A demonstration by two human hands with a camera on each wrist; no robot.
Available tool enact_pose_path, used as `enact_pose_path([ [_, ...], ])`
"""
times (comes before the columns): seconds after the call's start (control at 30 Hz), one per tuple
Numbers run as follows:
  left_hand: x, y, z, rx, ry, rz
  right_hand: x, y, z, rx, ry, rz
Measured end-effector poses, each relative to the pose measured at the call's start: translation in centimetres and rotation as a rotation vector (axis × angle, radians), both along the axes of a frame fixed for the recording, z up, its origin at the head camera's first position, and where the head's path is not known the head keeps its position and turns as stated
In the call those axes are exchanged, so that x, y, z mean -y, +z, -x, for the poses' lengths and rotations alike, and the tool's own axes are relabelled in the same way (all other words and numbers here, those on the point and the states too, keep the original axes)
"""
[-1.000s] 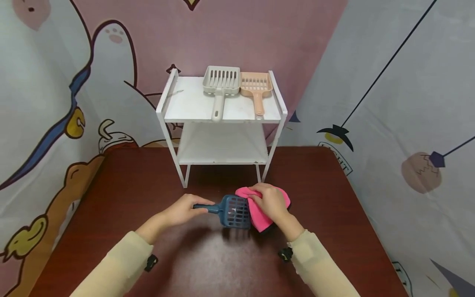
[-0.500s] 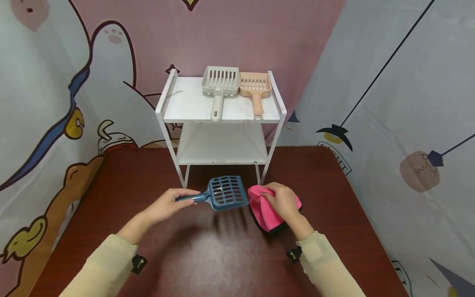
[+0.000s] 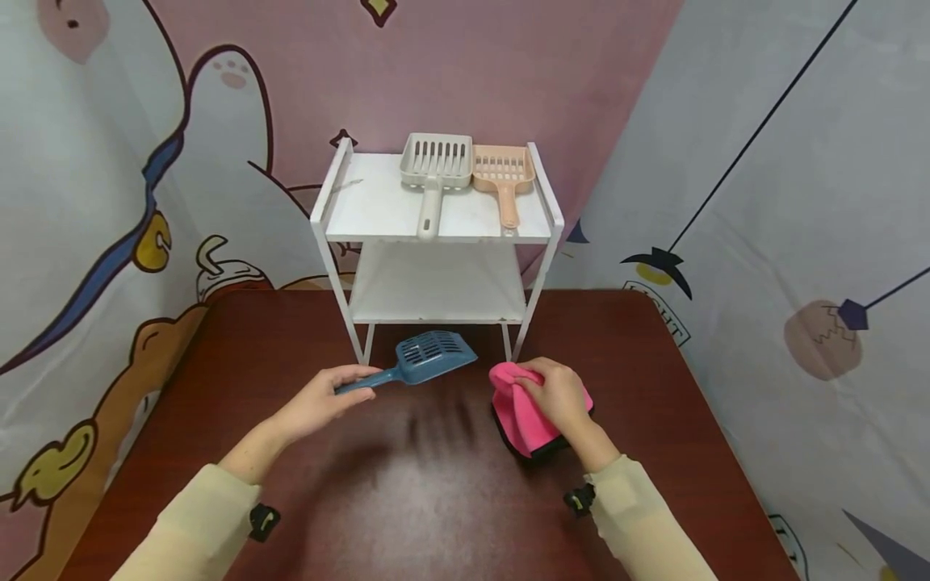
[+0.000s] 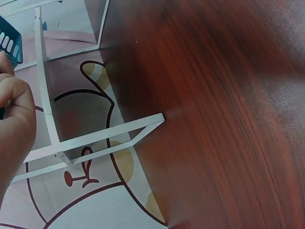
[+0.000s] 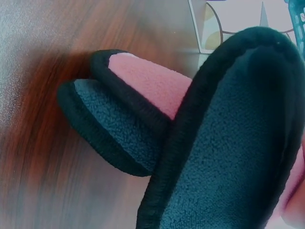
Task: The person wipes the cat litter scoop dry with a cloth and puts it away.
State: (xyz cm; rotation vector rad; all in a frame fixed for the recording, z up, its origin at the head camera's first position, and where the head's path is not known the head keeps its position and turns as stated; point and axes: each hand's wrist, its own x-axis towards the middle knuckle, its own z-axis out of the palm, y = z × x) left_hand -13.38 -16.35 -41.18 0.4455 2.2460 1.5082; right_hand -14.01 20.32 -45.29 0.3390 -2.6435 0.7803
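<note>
By its handle, my left hand (image 3: pixel 316 405) grips a blue slotted litter scoop (image 3: pixel 434 357), held above the table with its head pointing right and tilted. Only a corner of the scoop (image 4: pixel 14 47) shows at the left edge of the left wrist view. A bunched pink cloth (image 3: pixel 529 415) with a dark edge is pinched in my right hand (image 3: pixel 563 397), to the right of the scoop and apart from it. Close up in the right wrist view, the folded cloth (image 5: pixel 228 143) shows a dark blue-green side and black trim; it hides most of the hand.
At the back of the brown table (image 3: pixel 429 500) stands a white two-tier rack (image 3: pixel 439 278). On its top shelf lie a grey-white litter scoop (image 3: pixel 436 165) and a peach litter scoop (image 3: pixel 504 173), side by side. Cartoon-printed hangings (image 3: pixel 465 73) enclose the table behind and at both sides.
The scoop has moved left and away from the cloth, rising toward the rack, and its head has tilted. My right hand shifted slightly right with the cloth.
</note>
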Motion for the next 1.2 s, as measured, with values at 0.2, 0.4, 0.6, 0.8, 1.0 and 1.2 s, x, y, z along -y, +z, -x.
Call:
enact_pose_path([
  [0.2, 0.1, 1.0, -0.1, 0.007, 0.015, -0.066, -0.1, 0.3, -0.1, 0.018, -0.003, 0.011],
  [0.4, 0.6, 2.0, -0.2, -0.052, -0.002, -0.117, -0.3, 0.1, -0.1, 0.039, -0.007, 0.02],
  [0.6, 1.4, 3.6, -0.5, -0.073, 0.023, -0.146, -0.3, 0.2, -0.2, 0.029, -0.014, 0.026],
  [0.8, 2.1, 5.6, -0.9, -0.091, 0.035, -0.206, -0.3, 0.3, -0.2, 0.038, -0.018, 0.03],
  [1.0, 2.2, 7.5, -1.0, -0.132, 0.062, -0.282, -0.3, 0.1, -0.3, 0.037, -0.023, 0.028],
  [1.2, 1.6, 9.3, -0.8, -0.147, 0.112, -0.287, -0.2, -0.1, -0.4, 0.04, -0.027, 0.026],
])
